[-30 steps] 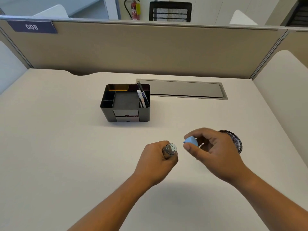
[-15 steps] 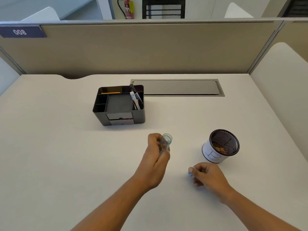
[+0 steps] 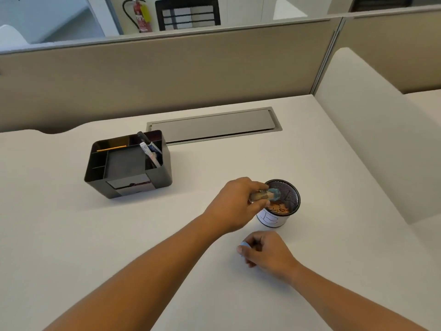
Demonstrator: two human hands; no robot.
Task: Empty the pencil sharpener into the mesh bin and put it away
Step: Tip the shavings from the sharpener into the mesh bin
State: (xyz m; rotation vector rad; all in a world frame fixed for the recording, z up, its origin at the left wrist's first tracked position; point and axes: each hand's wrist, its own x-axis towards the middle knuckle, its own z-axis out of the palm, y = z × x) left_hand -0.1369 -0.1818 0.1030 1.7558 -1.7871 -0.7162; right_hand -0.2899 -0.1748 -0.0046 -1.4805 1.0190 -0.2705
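Left hand (image 3: 235, 204) gripping small clear plastic sharpener barrel (image 3: 262, 195), tipped over black mesh bin (image 3: 292, 194); light, slippery, held mid-body. Right hand (image 3: 267, 253) pinching, probably, its blue cap (image 3: 244, 245).

Blue cap (image 3: 244, 245) mostly hidden in right hand (image 3: 267, 253), sharpener body (image 3: 262, 195) blurred

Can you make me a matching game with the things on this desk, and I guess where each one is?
Things:
1. clear sharpener tub
2. blue sharpener piece
3. yellow pencil
4. mesh bin

Places:
A. in the back slot of the black organizer
B. standing on the desk with shavings inside
C. in the left hand, tipped over the bin
D. in the right hand, low by the desk

Pairs: 1-C, 2-D, 3-A, 4-B
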